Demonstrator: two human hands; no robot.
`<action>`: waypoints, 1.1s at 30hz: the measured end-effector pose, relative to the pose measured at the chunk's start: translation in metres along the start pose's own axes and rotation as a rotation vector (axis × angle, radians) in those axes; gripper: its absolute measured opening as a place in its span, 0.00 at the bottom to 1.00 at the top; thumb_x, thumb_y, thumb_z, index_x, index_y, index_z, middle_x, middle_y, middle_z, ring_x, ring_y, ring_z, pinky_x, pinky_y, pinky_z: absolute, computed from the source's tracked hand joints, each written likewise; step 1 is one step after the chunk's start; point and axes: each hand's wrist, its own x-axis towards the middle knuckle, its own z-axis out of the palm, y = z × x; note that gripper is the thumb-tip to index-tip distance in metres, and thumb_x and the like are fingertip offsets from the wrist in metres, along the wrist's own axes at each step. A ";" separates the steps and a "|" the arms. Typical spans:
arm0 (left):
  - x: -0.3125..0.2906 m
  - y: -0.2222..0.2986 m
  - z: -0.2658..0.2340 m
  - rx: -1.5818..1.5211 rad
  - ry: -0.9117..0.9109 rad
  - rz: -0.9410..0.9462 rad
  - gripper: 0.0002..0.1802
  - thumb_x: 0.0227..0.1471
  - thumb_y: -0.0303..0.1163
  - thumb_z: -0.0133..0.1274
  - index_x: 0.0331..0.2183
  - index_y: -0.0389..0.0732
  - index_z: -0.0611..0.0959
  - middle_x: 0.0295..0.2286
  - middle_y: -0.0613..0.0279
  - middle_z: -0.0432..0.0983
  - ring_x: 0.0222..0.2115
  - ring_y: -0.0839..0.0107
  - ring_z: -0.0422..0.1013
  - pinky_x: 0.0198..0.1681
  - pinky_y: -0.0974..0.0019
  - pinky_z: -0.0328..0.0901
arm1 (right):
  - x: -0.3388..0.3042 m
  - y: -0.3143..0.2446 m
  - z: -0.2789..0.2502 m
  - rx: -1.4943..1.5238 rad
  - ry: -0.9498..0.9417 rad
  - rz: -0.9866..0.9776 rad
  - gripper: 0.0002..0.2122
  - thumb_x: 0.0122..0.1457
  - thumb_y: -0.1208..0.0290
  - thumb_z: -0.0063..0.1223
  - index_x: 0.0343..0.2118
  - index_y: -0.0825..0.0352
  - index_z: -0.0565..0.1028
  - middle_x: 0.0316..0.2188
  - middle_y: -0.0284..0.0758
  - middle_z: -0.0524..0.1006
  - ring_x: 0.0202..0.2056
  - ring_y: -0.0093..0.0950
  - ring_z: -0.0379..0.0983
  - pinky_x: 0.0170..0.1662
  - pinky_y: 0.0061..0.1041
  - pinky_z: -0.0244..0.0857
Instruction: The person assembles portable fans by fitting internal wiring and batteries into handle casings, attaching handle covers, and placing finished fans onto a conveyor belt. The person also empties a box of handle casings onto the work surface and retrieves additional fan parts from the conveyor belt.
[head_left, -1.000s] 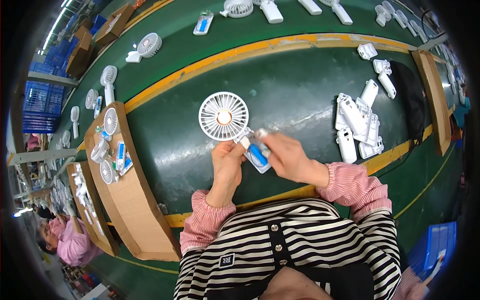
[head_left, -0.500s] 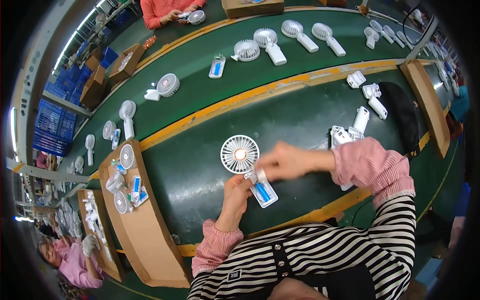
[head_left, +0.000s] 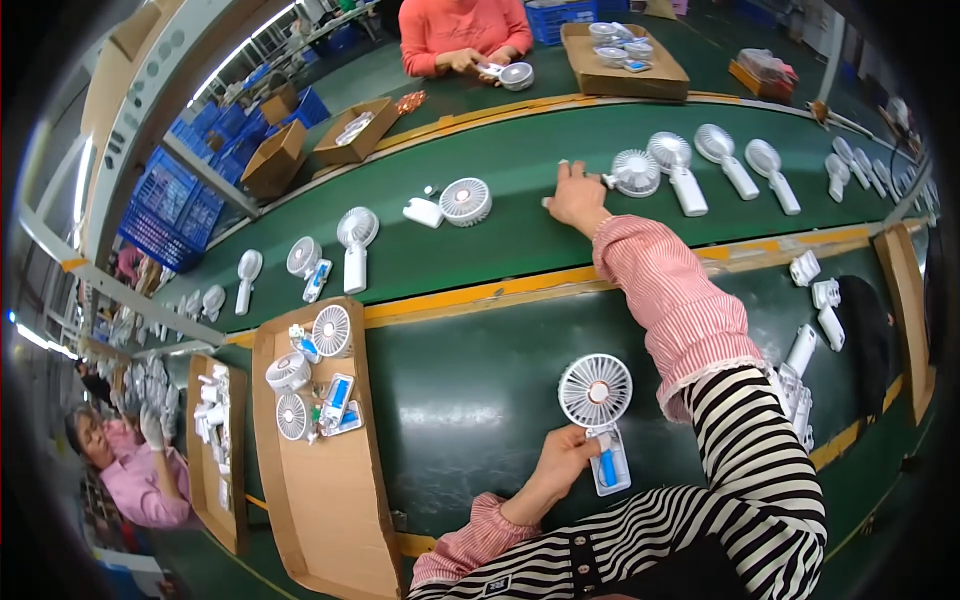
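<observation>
Left hand (head_left: 558, 464) pinching the white handheld fan (head_left: 596, 390) by its opened handle at the dark counter (head_left: 470, 400) — right hand (head_left: 578, 198) out over the green belt (head_left: 520, 235), fingers spread beside another fan (head_left: 636, 173).

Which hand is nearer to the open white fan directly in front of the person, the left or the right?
Left. The left hand holds the open white fan at its neck; the right hand is well beyond it, out at the green belt.
</observation>
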 end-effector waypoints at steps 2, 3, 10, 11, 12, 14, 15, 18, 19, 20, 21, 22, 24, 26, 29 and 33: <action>0.000 -0.001 0.000 0.008 -0.035 0.012 0.09 0.46 0.22 0.48 0.34 0.33 0.76 0.27 0.65 0.74 0.26 0.79 0.69 0.29 0.75 0.63 | 0.013 0.003 0.002 -0.012 -0.017 -0.055 0.32 0.45 0.55 0.50 0.52 0.66 0.58 0.49 0.43 0.61 0.42 0.45 0.65 0.42 0.38 0.62; -0.001 0.002 0.001 -0.020 -0.040 0.005 0.09 0.46 0.21 0.48 0.34 0.32 0.76 0.28 0.66 0.74 0.27 0.79 0.68 0.31 0.75 0.63 | 0.015 0.004 0.004 -0.019 -0.025 -0.096 0.29 0.43 0.60 0.51 0.50 0.66 0.62 0.47 0.42 0.64 0.39 0.44 0.68 0.43 0.34 0.62; 0.001 0.010 -0.005 -0.019 -0.040 0.008 0.08 0.46 0.20 0.48 0.33 0.32 0.76 0.28 0.65 0.73 0.29 0.78 0.68 0.34 0.74 0.62 | 0.005 -0.009 -0.014 1.198 -0.301 0.162 0.21 0.40 0.74 0.48 0.43 0.64 0.72 0.45 0.40 0.67 0.43 0.35 0.65 0.45 0.23 0.59; 0.002 0.009 -0.004 -0.015 -0.037 0.018 0.08 0.46 0.20 0.47 0.33 0.31 0.76 0.28 0.65 0.73 0.29 0.78 0.68 0.34 0.74 0.62 | 0.009 -0.014 -0.008 1.219 -0.098 0.070 0.22 0.40 0.76 0.48 0.44 0.63 0.71 0.45 0.40 0.66 0.43 0.36 0.65 0.45 0.23 0.58; 0.004 0.008 -0.003 -0.015 -0.043 0.019 0.08 0.46 0.20 0.47 0.33 0.31 0.76 0.28 0.65 0.73 0.29 0.78 0.68 0.34 0.74 0.62 | 0.015 -0.016 -0.004 1.215 -0.093 0.070 0.22 0.40 0.76 0.48 0.44 0.63 0.71 0.45 0.40 0.66 0.43 0.36 0.65 0.45 0.23 0.58; 0.004 0.005 -0.001 -0.010 -0.046 0.030 0.09 0.45 0.19 0.47 0.33 0.31 0.76 0.28 0.65 0.74 0.29 0.78 0.68 0.35 0.74 0.62 | 0.019 -0.032 -0.010 1.062 0.037 -0.111 0.21 0.40 0.76 0.47 0.43 0.65 0.71 0.46 0.40 0.65 0.44 0.36 0.64 0.47 0.24 0.57; 0.005 0.003 0.000 -0.010 -0.047 0.034 0.09 0.45 0.19 0.47 0.33 0.31 0.76 0.28 0.65 0.74 0.29 0.78 0.68 0.35 0.74 0.62 | 0.027 -0.039 -0.003 1.082 0.064 -0.118 0.20 0.41 0.75 0.47 0.42 0.61 0.72 0.47 0.39 0.64 0.45 0.36 0.63 0.47 0.25 0.57; 0.006 0.001 -0.003 -0.014 -0.064 0.040 0.09 0.45 0.19 0.47 0.33 0.32 0.76 0.29 0.65 0.73 0.29 0.78 0.68 0.35 0.75 0.62 | 0.022 -0.069 -0.004 0.923 0.157 -0.059 0.19 0.42 0.73 0.48 0.42 0.56 0.73 0.47 0.39 0.63 0.46 0.38 0.62 0.48 0.28 0.57; 0.003 0.004 -0.002 -0.010 -0.072 0.036 0.09 0.45 0.19 0.47 0.34 0.32 0.76 0.29 0.65 0.73 0.29 0.79 0.67 0.35 0.75 0.62 | 0.017 -0.078 -0.005 0.873 0.179 -0.058 0.19 0.42 0.70 0.48 0.42 0.51 0.73 0.48 0.37 0.62 0.47 0.40 0.60 0.48 0.32 0.58; 0.002 0.005 -0.002 -0.005 -0.080 0.032 0.09 0.45 0.20 0.47 0.34 0.32 0.75 0.29 0.65 0.73 0.29 0.79 0.67 0.35 0.75 0.62 | 0.011 -0.085 -0.007 0.875 0.168 -0.066 0.19 0.42 0.70 0.48 0.42 0.51 0.73 0.48 0.37 0.62 0.47 0.40 0.60 0.48 0.32 0.58; 0.003 0.002 -0.003 -0.017 -0.088 0.054 0.10 0.45 0.20 0.47 0.34 0.32 0.75 0.29 0.66 0.73 0.29 0.79 0.67 0.35 0.75 0.62 | 0.005 -0.090 -0.010 0.795 0.162 -0.076 0.19 0.42 0.69 0.48 0.42 0.52 0.73 0.49 0.38 0.61 0.47 0.41 0.59 0.48 0.34 0.58; 0.004 0.001 -0.004 -0.024 -0.085 0.055 0.10 0.45 0.20 0.47 0.34 0.32 0.75 0.29 0.66 0.73 0.29 0.79 0.67 0.35 0.75 0.62 | -0.001 -0.093 -0.014 0.711 0.161 -0.083 0.19 0.43 0.69 0.48 0.43 0.53 0.72 0.49 0.38 0.60 0.47 0.42 0.59 0.48 0.36 0.58; 0.004 -0.001 -0.006 -0.008 -0.082 0.057 0.10 0.45 0.19 0.46 0.34 0.32 0.75 0.29 0.66 0.73 0.29 0.80 0.67 0.35 0.75 0.62 | -0.008 -0.097 -0.013 0.635 0.165 -0.119 0.20 0.43 0.69 0.48 0.43 0.54 0.72 0.48 0.40 0.60 0.46 0.42 0.59 0.47 0.37 0.58; 0.004 0.003 -0.004 -0.002 -0.088 0.058 0.10 0.45 0.19 0.46 0.34 0.32 0.75 0.29 0.66 0.73 0.29 0.80 0.67 0.35 0.75 0.62 | -0.006 -0.096 -0.010 0.556 0.181 -0.148 0.20 0.43 0.69 0.49 0.43 0.56 0.71 0.48 0.41 0.60 0.46 0.43 0.59 0.47 0.39 0.58; 0.005 0.002 -0.005 0.016 -0.088 0.091 0.10 0.46 0.20 0.46 0.34 0.32 0.76 0.29 0.66 0.73 0.29 0.79 0.67 0.34 0.75 0.62 | 0.000 -0.093 -0.001 0.409 0.128 -0.124 0.20 0.43 0.69 0.51 0.45 0.57 0.70 0.47 0.44 0.62 0.47 0.46 0.58 0.48 0.39 0.57; 0.011 -0.007 -0.004 0.022 -0.102 0.139 0.10 0.46 0.21 0.47 0.34 0.32 0.76 0.29 0.66 0.73 0.29 0.79 0.67 0.34 0.75 0.62 | -0.002 -0.075 0.005 0.395 0.417 -0.162 0.19 0.42 0.69 0.53 0.41 0.62 0.71 0.42 0.45 0.64 0.42 0.43 0.61 0.46 0.37 0.58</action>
